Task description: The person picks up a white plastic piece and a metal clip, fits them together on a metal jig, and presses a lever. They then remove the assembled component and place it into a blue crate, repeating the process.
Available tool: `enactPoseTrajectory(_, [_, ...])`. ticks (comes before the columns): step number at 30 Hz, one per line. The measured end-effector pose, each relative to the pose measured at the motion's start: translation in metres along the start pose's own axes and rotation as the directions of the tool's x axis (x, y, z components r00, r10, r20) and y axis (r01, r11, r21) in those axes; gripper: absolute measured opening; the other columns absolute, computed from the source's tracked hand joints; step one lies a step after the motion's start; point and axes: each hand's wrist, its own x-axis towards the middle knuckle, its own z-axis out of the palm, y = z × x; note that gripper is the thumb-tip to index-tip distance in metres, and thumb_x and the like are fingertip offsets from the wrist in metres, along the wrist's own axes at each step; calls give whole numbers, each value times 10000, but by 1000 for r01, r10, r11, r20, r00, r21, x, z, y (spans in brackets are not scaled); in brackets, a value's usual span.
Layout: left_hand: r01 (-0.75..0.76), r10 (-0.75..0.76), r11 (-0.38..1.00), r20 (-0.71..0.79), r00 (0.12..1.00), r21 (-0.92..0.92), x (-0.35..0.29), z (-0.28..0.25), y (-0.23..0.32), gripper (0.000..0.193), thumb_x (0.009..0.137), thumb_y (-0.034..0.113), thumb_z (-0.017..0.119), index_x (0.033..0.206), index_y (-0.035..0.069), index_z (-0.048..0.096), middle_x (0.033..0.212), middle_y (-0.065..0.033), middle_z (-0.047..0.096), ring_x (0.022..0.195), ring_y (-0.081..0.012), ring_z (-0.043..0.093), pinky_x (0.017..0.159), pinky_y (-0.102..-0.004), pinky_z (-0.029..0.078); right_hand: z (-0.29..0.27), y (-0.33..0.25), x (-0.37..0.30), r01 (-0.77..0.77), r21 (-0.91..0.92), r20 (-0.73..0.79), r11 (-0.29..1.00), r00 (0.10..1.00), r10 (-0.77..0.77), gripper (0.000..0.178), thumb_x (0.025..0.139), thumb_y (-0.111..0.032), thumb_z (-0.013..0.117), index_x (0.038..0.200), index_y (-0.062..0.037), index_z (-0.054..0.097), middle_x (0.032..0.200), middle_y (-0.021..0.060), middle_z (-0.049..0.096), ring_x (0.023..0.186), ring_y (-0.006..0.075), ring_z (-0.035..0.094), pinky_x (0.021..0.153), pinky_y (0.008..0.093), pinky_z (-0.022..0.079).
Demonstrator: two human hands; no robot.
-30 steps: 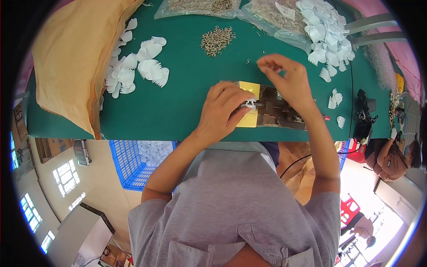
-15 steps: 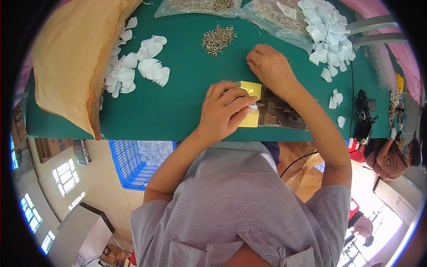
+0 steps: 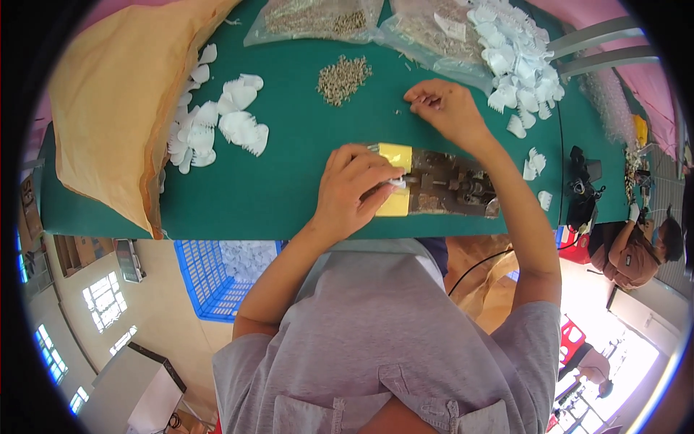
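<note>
My left hand (image 3: pixel 353 186) rests over the near left part of a metal jig (image 3: pixel 455 185) with yellow plates (image 3: pixel 394 205). Its thumb and fingers pinch a small white plastic piece (image 3: pixel 397 183) against the middle of the jig; most of that piece is hidden under the fingers. Past the jig's far edge, my right hand (image 3: pixel 450 110) is raised over the green table with its fingers curled together. Whatever its fingertips may hold is too small to make out. A few tiny bits (image 3: pixel 397 112) lie just left of it.
A heap of small metal parts (image 3: pixel 343 79) sits beyond the jig. White toothed pieces lie in a left pile (image 3: pixel 195 134) and a larger right pile (image 3: pixel 517 58). A brown paper bag (image 3: pixel 108 116), clear bags (image 3: pixel 311 18) and a blue basket (image 3: pixel 210 282) surround the work. A co-worker (image 3: pixel 629 253) sits far right.
My right hand has turned, its fingers curling inward, and sits farther from the jig. My left hand stays at the jig with the white piece. The whole view has shifted slightly.
</note>
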Motion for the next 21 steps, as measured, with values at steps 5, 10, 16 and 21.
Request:
enactPoseTrajectory(5, [-17, 18, 999, -5, 1000, 37, -3, 3, 3, 294, 791, 48, 825, 1073, 122, 783, 1080, -31, 729, 1047, -276, 625, 911, -409, 504, 7, -1, 2, 17, -75, 71, 997, 997, -12, 143, 882, -60, 770, 1022, -38, 766, 926, 55, 709, 789, 144, 675, 760, 287, 561])
enactPoseTrajectory(10, [-62, 62, 991, 4, 998, 120, -3, 3, 4, 304, 798, 82, 829, 1092, 126, 771, 1087, -17, 725, 1063, -271, 618, 932, -418, 487, 13, -6, 8, 30, -176, 93, 984, 996, -14, 109, 867, -68, 783, 967, -40, 749, 918, 71, 688, 769, 173, 665, 745, 311, 559])
enactPoseTrajectory(16, [-77, 79, 981, -6, 997, 177, 0, 5, 2, 321, 787, 76, 817, 1098, 131, 755, 1098, -10, 725, 1080, -281, 616, 943, -421, 477, 12, -5, 14, 137, 1, 114, 991, 984, -136, 90, 890, -53, 748, 973, -36, 716, 907, 86, 672, 804, 224, 690, 763, 349, 565])
enactPoseTrajectory(21, [-56, 58, 987, -5, 998, 148, 1, 6, 0, 267, 830, 136, 785, 1092, 147, 742, 1062, -8, 695, 1079, -263, 614, 954, -436, 453, 21, 1, 7, 291, -130, 134, 948, 952, -274, 71, 924, -40, 701, 987, -25, 670, 926, 111, 659, 830, 298, 695, 760, 403, 567])
